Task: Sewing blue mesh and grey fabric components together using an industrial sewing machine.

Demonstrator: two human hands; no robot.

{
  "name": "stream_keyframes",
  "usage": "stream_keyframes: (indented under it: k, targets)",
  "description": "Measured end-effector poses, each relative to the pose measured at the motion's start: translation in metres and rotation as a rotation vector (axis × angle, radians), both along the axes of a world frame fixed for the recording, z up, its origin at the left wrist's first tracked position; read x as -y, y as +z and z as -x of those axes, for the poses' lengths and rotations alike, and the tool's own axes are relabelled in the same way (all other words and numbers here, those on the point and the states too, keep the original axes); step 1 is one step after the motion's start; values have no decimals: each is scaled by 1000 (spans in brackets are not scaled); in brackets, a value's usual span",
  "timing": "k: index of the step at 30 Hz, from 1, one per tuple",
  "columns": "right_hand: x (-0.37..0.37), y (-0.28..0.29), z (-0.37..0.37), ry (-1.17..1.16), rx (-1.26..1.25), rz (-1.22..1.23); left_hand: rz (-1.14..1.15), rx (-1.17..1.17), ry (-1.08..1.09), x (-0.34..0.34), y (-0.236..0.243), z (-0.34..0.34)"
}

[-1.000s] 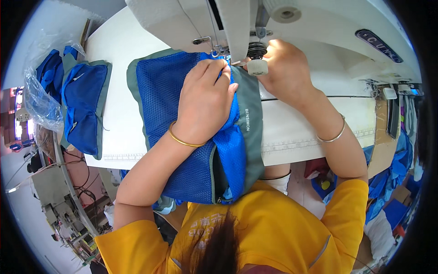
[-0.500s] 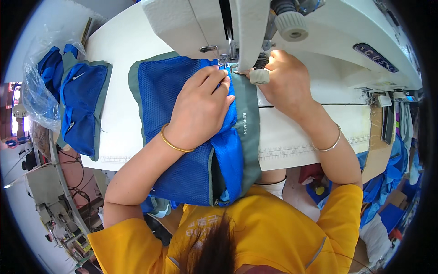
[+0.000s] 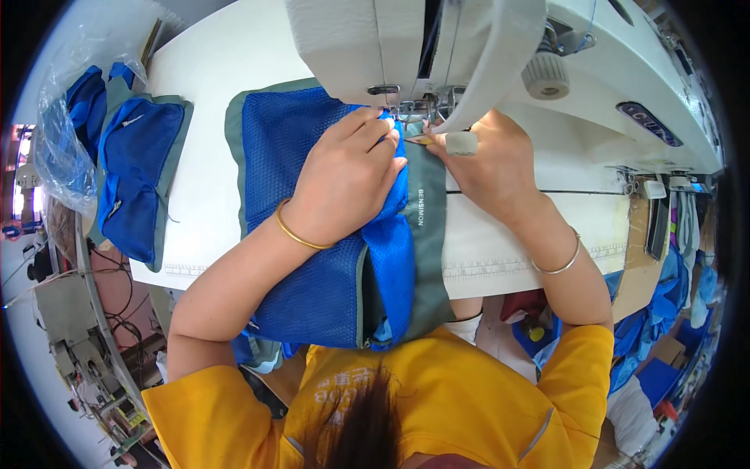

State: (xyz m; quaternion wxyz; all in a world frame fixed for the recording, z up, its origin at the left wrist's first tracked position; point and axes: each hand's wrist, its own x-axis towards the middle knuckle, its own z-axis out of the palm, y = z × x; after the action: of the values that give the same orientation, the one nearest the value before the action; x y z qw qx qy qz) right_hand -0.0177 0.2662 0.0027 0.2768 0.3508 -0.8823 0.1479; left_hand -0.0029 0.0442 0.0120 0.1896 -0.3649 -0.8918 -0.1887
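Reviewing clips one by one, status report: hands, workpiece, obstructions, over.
Left hand on blue mesh fabric piece with grey-green border. Right hand holding slim pointed tool. White sewing machine partly hides that hand.

Two hands (image 3: pixel 344 178), two bracelets (image 3: pixel 296 238), one sewing machine (image 3: pixel 598 87), one table (image 3: pixel 199 70), one pointed tool (image 3: pixel 419 140) and at least two blue mesh pieces (image 3: pixel 273 144).

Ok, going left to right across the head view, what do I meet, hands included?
Clear plastic bag → small blue mesh piece → left hand → right hand → cardboard panel.
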Motion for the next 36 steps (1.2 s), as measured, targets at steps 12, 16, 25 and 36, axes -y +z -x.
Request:
stream_keyframes:
  k: [12, 16, 25, 36]
  targets:
    - [6, -3, -1, -24, -4, 35, -60, 37, -30, 8, -3, 11]
    - [8, -1, -1, -28, -23, 52, -70, 82, -27, 14, -3, 18]
    - [3, -2, -2, -26, 16, 30, -47, 89, -21, 14, -3, 30]
    - [2, -11, 0, -37, 38, 2, -103, 114, -12, 24, -8, 32]
